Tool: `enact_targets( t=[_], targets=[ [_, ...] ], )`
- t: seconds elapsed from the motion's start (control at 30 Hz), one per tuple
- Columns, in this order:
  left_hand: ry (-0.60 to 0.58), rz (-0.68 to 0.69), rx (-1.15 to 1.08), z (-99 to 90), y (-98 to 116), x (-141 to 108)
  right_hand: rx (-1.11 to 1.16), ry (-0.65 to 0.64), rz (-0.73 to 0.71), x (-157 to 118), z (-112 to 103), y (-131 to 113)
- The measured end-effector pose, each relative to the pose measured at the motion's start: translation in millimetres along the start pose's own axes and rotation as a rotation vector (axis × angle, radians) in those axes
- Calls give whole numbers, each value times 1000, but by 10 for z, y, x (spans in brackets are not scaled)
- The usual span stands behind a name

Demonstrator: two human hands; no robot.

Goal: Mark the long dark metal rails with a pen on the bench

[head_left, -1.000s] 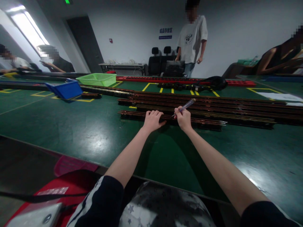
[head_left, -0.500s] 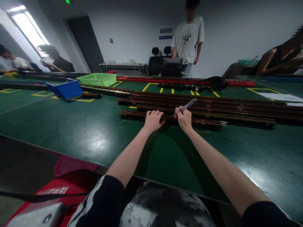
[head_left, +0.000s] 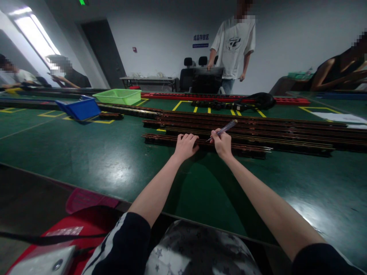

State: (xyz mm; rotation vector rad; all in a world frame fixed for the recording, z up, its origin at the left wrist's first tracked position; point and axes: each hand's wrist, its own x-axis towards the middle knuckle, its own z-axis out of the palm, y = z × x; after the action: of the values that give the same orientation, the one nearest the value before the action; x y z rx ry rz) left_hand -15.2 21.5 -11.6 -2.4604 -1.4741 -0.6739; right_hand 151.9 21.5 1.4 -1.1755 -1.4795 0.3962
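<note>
A long dark rail with copper-coloured strips lies across the green table in front of me. My left hand is closed over its near edge, fingers across the top and thumb on my side. My right hand grips a slim screwdriver with a clear purplish handle, which slants up to the right. Its thin shaft points down to the left at the rail, between my two hands; whether the tip touches is too small to tell. Behind the rail lie several similar rails, side by side.
A blue bin and a green basket stand on the table at the left. Behind the rails lie black cables and a red strip. White paper lies at right. A person in a white shirt stands beyond.
The near rail has slid slightly left, and my right hand has shifted a little left with the screwdriver. Across the table, the standing person has moved right, and the chair they hold has turned.
</note>
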Motion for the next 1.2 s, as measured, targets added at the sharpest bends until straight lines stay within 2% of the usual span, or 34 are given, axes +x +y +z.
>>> enact_targets(
  t=[0.6, 1.2],
  targets=[
    [-22, 1, 18, -11, 3, 1, -83, 7, -10, 16, -11, 20],
    [-27, -16, 26, 4, -2, 10, 3, 17, -6, 13, -20, 27]
  ],
)
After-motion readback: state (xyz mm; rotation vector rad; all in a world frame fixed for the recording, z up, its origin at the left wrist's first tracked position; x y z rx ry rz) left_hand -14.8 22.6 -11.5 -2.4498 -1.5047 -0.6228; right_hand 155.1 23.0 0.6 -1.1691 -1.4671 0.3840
